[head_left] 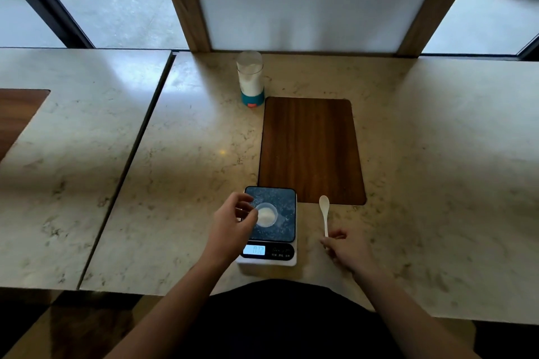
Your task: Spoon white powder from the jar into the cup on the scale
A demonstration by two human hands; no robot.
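Jar: upright at upper centre of the frame, well apart from both hands; clear body part-filled with white powder, teal base, standing on the pale stone surface just beside the far left corner of the wooden inlay. Whether lidded or open: cannot tell.
Scale: lower centre, dark platform dusted with white specks, display lit at its near edge, digits too blurred to read.
Cup: small, clear, on the left half of the scale platform, with some white powder already inside.
Spoon: white, lying on the surface just right of the scale; long axis running up and down the frame, bowl at the far end near the inlay's near edge, handle end pointing down toward the right hand.
Left hand: at the cup's left side, fingers loosely curled and partly open, thumb and fingertips at the rim; touching or only just beside, hard to say.
Right hand: below the spoon, grip narrowed around the tip of the handle, apparently pinching it; bowl looks empty.
Key relation: jar lies straight up the frame from both hands, beyond scale and spoon; right hand, with the spoon, the one placed to reach it.
Likely stage: between scoops, cup partly filled.
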